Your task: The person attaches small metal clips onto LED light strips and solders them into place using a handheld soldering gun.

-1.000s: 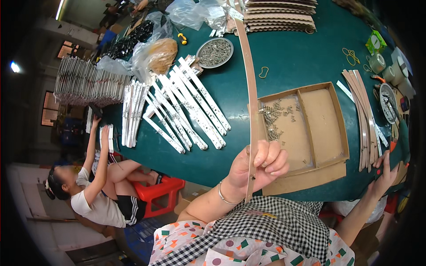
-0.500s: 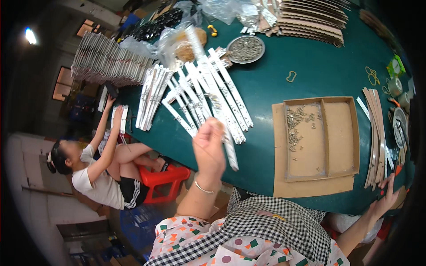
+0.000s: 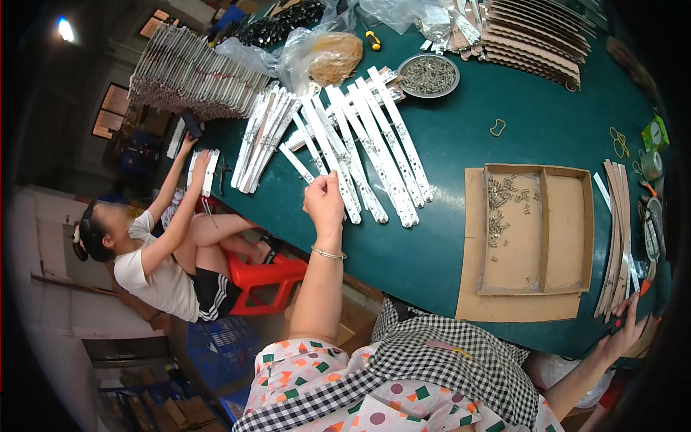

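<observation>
My left hand (image 3: 325, 205) is closed, thumb and fingers pinched at the edge of a white strip (image 3: 332, 153) with small metal fittings. That strip lies among several like it, fanned out on the green table. Beside them, further left, is a tighter row of similar strips (image 3: 263, 140). My right hand (image 3: 625, 337) rests at the table's right edge with its fingers stretched out. It is nearest to the lower ends of a bundle of long brownish strips (image 3: 614, 245) and an orange-handled tool (image 3: 645, 286); what its palm touches is hidden.
A shallow cardboard tray (image 3: 545, 237) holds small metal pieces. Behind are a metal bowl of small parts (image 3: 430, 75), a yellow-black screwdriver (image 3: 372, 40), plastic bags and stacked strips (image 3: 536, 39). At left a person (image 3: 158, 263) sits on a red stool (image 3: 266, 277), handling white strips.
The long strip that was blurred and raised in my left hand now lies on the fanned pile. My left hand is slightly higher in view. My right hand stays by the edge.
</observation>
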Demonstrator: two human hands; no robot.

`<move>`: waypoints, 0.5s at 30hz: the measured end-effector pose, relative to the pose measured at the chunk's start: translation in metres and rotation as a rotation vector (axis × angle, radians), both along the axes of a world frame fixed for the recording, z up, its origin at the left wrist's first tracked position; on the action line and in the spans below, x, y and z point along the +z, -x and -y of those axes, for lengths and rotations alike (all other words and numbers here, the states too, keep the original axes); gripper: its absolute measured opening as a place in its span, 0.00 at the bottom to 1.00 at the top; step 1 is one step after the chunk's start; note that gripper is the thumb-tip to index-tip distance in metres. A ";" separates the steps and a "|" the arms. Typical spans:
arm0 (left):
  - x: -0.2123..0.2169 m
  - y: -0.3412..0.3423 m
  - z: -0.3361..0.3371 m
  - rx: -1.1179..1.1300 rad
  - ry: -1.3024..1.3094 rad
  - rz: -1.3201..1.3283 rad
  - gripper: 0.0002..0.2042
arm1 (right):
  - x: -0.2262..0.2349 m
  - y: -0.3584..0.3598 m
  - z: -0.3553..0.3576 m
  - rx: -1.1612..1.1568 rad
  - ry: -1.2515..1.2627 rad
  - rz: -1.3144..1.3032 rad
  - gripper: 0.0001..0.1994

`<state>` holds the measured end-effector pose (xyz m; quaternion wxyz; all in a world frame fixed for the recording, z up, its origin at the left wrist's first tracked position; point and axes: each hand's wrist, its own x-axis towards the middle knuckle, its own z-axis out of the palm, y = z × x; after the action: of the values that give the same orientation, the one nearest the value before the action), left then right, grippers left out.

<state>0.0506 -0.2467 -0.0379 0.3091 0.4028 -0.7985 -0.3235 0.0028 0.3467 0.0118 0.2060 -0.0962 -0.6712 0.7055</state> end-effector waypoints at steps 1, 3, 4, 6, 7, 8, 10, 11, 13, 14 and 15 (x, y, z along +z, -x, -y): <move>0.000 0.002 -0.001 0.017 0.020 0.015 0.17 | 0.003 -0.001 0.003 0.007 0.008 -0.011 0.11; 0.001 0.003 -0.001 0.035 0.038 0.034 0.17 | -0.003 -0.002 -0.011 0.006 -0.011 0.009 0.11; 0.004 0.004 -0.001 0.037 0.031 0.051 0.17 | -0.007 -0.003 -0.018 0.007 -0.029 0.028 0.10; 0.005 0.005 0.001 0.041 0.028 0.069 0.18 | -0.011 -0.004 -0.024 0.004 -0.026 0.027 0.10; 0.005 0.006 0.001 0.041 0.052 0.072 0.18 | -0.011 -0.004 -0.024 -0.001 -0.021 0.023 0.10; 0.005 0.006 0.002 0.041 0.077 0.075 0.19 | -0.011 -0.004 -0.023 0.001 -0.018 0.024 0.10; 0.004 0.006 0.002 0.040 0.128 0.096 0.19 | -0.008 -0.004 -0.017 -0.002 -0.047 0.031 0.10; 0.002 0.006 0.004 0.032 0.167 0.109 0.20 | -0.008 -0.004 -0.015 -0.002 -0.043 0.032 0.10; 0.004 0.005 0.002 0.023 0.205 0.125 0.20 | -0.009 -0.002 -0.014 -0.014 -0.030 0.014 0.09; 0.007 0.004 0.001 0.018 0.218 0.148 0.19 | -0.009 -0.001 -0.016 -0.014 -0.026 0.016 0.09; 0.009 0.003 0.001 0.015 0.232 0.172 0.18 | -0.010 0.000 -0.018 0.007 -0.015 0.014 0.09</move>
<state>0.0473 -0.2478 -0.0285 0.2864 0.3964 -0.8511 -0.1910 0.0032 0.3644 0.0020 0.1996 -0.0973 -0.6782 0.7005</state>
